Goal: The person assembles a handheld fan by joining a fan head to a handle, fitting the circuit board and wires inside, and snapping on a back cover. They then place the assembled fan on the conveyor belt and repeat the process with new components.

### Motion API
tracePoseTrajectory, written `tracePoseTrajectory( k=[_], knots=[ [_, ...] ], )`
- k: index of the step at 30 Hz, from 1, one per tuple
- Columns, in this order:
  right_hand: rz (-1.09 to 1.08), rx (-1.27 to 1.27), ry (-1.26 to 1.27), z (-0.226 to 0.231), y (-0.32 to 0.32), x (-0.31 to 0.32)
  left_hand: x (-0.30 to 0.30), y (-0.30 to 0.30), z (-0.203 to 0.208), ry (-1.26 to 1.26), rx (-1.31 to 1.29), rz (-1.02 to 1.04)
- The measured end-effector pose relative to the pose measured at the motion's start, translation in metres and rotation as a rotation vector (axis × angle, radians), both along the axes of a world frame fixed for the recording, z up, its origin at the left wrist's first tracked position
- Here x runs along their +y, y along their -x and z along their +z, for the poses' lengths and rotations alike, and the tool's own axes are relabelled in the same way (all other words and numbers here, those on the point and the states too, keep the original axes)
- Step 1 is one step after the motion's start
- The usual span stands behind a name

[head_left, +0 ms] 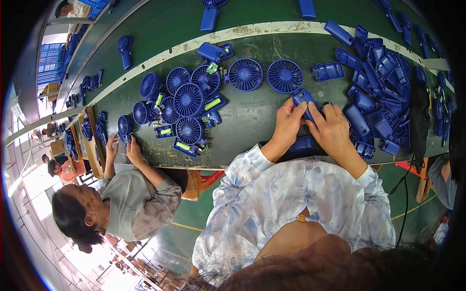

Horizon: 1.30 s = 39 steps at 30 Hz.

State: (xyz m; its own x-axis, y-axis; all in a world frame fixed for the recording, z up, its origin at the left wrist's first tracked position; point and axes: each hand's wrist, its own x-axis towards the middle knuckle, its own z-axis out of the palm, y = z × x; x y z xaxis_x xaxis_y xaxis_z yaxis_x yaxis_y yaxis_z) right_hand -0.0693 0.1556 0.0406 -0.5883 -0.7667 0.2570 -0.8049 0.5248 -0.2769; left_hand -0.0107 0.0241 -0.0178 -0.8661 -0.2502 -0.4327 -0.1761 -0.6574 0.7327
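Note:
A blue handheld fan point(285, 76) lies with its round grille away from me and its handle point(305, 103) toward me. My left hand point(286, 125) grips the handle's left side, thumb pressed near its lower end. From the right, my right hand point(333, 130) closes on the same handle, its thumb beside the left one. The fingers underneath are partly hidden. Left of this fan lies another round fan head point(245, 74). A blue casing shell point(328, 72) sits just beyond my right hand, and a further blue part point(302, 144) lies under my wrists.
A heap of blue casing shells point(378, 92) covers the table's right side. To the left are several fans with exposed green batteries point(212, 104) and a circuit board point(211, 68). A co-worker point(131, 199) handles a small fan point(124, 125) there. A pale strip point(252, 30) crosses behind.

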Motion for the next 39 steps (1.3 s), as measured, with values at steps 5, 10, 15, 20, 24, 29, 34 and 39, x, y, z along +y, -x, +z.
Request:
tracePoseTrajectory(
  k=[5,10,15,20,24,29,34,39],
  knots=[
    [-0.086,-0.384,0.141,0.006,0.027,0.000,-0.008,-0.003,0.009,0.080,0.085,-0.007],
    [0.259,-0.786,-0.121,0.005,0.085,-0.003,-0.013,-0.010,0.010,-0.009,0.152,-0.145],
    [0.384,-0.911,0.083,0.016,0.072,-0.016,-0.023,-0.022,-0.014,0.187,0.228,-0.184],
    [0.369,-0.813,0.024,0.002,0.070,-0.011,-0.018,-0.023,-0.006,0.103,0.216,-0.167],
    [0.345,-0.890,0.044,-0.007,0.073,-0.007,-0.024,-0.019,0.005,0.103,0.194,-0.277],
    [0.279,-1.044,0.237,-0.010,0.073,-0.008,-0.013,-0.017,0.018,0.235,0.256,-0.271],
    [0.297,-1.023,0.251,-0.012,0.076,-0.008,-0.012,-0.015,0.026,0.270,0.225,-0.256],
    [0.259,-1.172,0.267,-0.011,0.075,-0.011,-0.012,-0.014,0.023,0.291,0.248,-0.196]
  ],
)
